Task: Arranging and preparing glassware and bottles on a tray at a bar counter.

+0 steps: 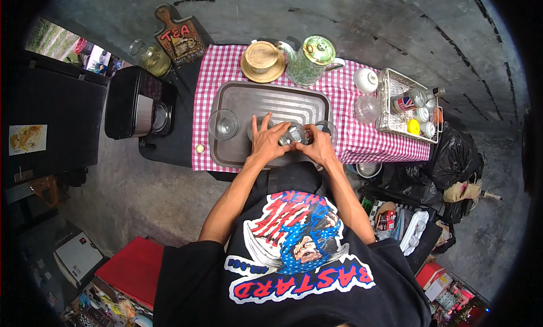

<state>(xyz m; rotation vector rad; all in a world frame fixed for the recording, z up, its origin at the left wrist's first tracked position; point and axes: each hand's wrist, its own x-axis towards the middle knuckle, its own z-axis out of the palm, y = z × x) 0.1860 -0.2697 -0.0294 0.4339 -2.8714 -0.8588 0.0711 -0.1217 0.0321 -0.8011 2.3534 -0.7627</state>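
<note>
A clear glass (pixel 295 133) is gripped between my two hands above the near side of a brown metal tray (pixel 242 99). The thumb and forefinger of my left hand (pixel 268 141) are on its left side, with the other fingers spread forward. Around its right side curl the fingers of my right hand (pixel 318 144). Partly hidden beneath my left hand is another glass (pixel 253 130). A third clear glass (pixel 224 124) stands at the tray's left edge. One more glass (pixel 330 130) shows behind my right hand, at the right edge.
Behind the tray stand a lidded cup on a saucer (pixel 262 60) and a green enamel pitcher (pixel 312 64). At right are a white bowl (pixel 365 80), a ribbed glass jar (pixel 366 109) and a wire basket (pixel 384 115) of bottles. A black coffee maker (pixel 127 102) sits left.
</note>
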